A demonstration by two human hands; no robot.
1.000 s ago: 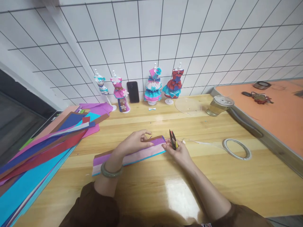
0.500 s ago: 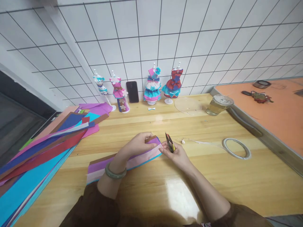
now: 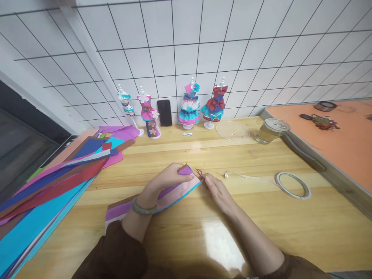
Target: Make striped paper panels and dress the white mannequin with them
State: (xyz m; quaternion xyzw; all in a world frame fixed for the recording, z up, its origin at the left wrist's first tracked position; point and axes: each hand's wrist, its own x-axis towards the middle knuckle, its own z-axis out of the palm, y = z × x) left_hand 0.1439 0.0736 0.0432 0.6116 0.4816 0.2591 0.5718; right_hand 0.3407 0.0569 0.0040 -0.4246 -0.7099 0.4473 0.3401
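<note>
Strip (image 3: 178, 191), one, layered: over table (image 3: 174, 240), end pinched by left hand's (image 3: 168, 179) thumb and fingers; snips (image 3: 199, 172), one, pinched in right hand (image 3: 217, 190) at its corner, lining-up stage, I judge, next move needing a taut edge.

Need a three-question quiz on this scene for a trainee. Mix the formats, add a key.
1. Counting from the left, the phone stands between which mini mannequins?
A. First and second
B. Second and third
C. Third and fourth

2. True or false: the left hand has its grip on the striped strip.

3. Fill in: the tape roll lies to the ____ of the right hand.

Key: 1 B; 2 true; 3 right.
</note>
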